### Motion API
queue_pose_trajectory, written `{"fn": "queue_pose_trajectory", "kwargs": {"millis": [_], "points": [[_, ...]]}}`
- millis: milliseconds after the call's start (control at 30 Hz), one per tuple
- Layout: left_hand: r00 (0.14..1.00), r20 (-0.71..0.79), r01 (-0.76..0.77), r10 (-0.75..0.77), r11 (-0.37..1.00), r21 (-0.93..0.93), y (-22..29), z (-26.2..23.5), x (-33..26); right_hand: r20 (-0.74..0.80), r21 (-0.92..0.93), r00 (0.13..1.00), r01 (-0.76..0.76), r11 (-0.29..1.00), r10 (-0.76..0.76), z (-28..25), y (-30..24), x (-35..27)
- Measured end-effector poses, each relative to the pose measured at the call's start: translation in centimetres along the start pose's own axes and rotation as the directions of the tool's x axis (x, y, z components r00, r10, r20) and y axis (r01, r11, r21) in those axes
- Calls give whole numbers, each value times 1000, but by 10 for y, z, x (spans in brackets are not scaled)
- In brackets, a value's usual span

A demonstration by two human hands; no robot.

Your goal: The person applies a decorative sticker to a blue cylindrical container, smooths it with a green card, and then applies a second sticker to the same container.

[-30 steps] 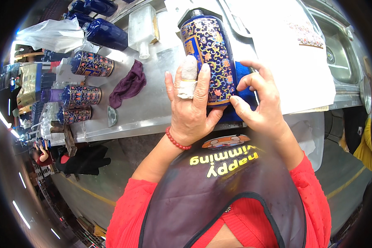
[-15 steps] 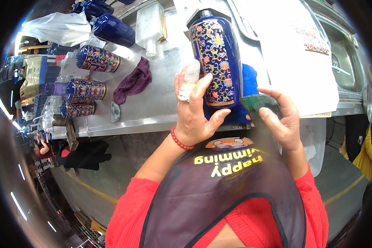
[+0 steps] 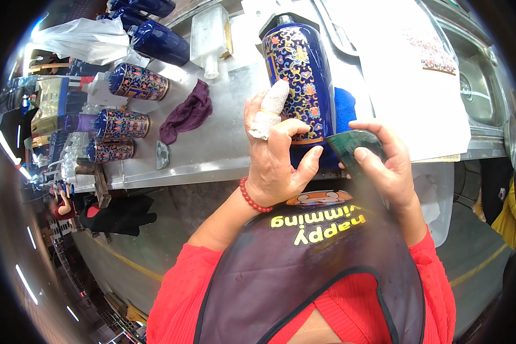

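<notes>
A dark blue bottle (image 3: 305,69) with a colourful floral pattern lies on its side in front of me, neck pointing away. Under its right side shows a bright blue cloth (image 3: 344,108). My left hand (image 3: 272,157) is at the bottle's lower left, fingers apart and thumb near the base. One of its fingers has a white wrapping (image 3: 274,98) and lies against the pattern. Beside the bottle's lower right corner, my right hand (image 3: 393,172) pinches a flat dark green scraper (image 3: 354,143) between thumb and fingers. The scraper's left edge is close to the base; contact is unclear.
On the metal table (image 3: 229,109) lie a purple cloth (image 3: 188,114) and a small translucent piece (image 3: 162,155). Patterned bottles (image 3: 137,81) and plain blue ones (image 3: 160,43) stand left, near a clear container (image 3: 208,39). White sheets (image 3: 410,109) and a sink (image 3: 477,86) are at the right.
My left hand's wrapped finger has shifted right onto the bottle, and its index finger has bent. My right hand has brought the scraper slightly left.
</notes>
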State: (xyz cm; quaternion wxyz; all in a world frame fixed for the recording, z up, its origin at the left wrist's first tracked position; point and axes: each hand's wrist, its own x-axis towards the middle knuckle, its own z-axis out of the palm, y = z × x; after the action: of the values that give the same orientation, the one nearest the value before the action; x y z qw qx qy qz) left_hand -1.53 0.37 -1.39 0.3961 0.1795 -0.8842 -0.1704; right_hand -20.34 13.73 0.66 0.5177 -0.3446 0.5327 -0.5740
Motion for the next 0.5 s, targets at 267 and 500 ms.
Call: {"fn": "queue_pose_trajectory", "kwargs": {"millis": [267,500], "points": [[1000,-3,16,-16,1000,-17,0,1,0,25,13,999,47,999,-48,4,2,3],[999,-7,47,-48,998,-50,0,0,-2,19,27,999,38,999,-39,7,0,4]]}}
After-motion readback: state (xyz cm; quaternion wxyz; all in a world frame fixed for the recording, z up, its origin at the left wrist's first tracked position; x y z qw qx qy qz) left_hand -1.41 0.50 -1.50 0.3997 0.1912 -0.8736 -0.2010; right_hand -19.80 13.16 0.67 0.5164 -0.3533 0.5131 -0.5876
